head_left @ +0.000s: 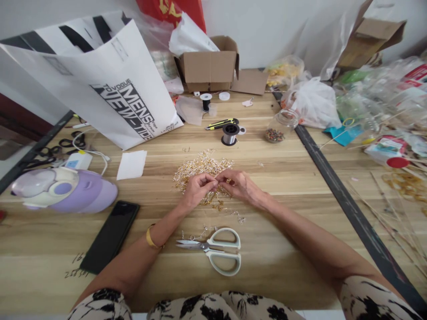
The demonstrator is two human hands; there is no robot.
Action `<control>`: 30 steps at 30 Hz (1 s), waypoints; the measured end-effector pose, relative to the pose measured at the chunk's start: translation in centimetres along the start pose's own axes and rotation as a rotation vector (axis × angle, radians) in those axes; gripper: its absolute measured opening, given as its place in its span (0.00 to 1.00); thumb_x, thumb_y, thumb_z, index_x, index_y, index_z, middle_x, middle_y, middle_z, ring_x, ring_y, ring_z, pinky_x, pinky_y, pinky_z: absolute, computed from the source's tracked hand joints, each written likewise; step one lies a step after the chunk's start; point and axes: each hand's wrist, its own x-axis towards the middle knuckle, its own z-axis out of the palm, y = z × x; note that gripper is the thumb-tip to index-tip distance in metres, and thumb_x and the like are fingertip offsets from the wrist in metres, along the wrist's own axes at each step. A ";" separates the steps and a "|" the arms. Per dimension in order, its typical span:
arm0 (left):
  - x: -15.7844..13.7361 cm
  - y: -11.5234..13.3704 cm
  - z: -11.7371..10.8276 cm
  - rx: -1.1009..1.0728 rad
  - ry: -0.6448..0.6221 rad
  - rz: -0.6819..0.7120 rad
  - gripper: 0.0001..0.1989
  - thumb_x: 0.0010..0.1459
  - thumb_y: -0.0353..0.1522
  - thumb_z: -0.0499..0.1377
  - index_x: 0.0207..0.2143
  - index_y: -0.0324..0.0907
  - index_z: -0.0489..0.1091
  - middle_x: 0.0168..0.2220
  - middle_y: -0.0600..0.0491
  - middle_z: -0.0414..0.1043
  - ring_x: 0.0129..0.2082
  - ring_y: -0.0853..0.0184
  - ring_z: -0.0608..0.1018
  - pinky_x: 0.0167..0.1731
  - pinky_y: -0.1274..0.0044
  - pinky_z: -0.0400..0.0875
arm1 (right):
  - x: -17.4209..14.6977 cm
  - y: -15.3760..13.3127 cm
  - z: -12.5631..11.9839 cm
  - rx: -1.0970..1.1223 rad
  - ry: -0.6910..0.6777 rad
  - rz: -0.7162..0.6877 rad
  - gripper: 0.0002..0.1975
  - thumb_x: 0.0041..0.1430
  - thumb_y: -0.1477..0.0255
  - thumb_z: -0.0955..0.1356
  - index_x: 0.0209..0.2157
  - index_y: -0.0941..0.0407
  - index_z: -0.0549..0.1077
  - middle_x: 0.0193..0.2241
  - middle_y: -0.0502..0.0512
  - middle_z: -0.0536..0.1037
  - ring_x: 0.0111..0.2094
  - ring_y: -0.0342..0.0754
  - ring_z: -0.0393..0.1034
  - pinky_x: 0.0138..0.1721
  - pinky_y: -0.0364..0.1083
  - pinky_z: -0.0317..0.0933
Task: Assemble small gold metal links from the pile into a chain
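Fingertips pinched, my left hand (199,189) and my right hand (240,183) meet over a heap of small gold and silver chain pieces (202,165). Whatever lies between the fingers is too small to make out. A few loose silver chain bits (239,217) are scattered just below my hands. Closer to me, a pair of scissors with white handles (213,249) rests on the wooden table (273,262), its blades pointing left. Beyond the heap stands a spool of silver wire (229,137).
A phone (110,238), a purple bottle (83,191) and a white paper bag (100,80) are on the left. Behind the wire spool lie a utility knife (222,123) and a black thread spool (206,103). A bead jar (282,126) stands right, near plastic bags (316,102).
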 end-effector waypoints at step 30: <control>-0.1 0.3 0.1 0.016 0.010 -0.001 0.11 0.48 0.36 0.64 0.26 0.36 0.71 0.23 0.53 0.73 0.24 0.70 0.75 0.29 0.78 0.70 | 0.2 0.2 0.5 0.274 0.078 0.146 0.05 0.52 0.74 0.68 0.27 0.61 0.74 0.23 0.50 0.70 0.25 0.40 0.60 0.26 0.40 0.55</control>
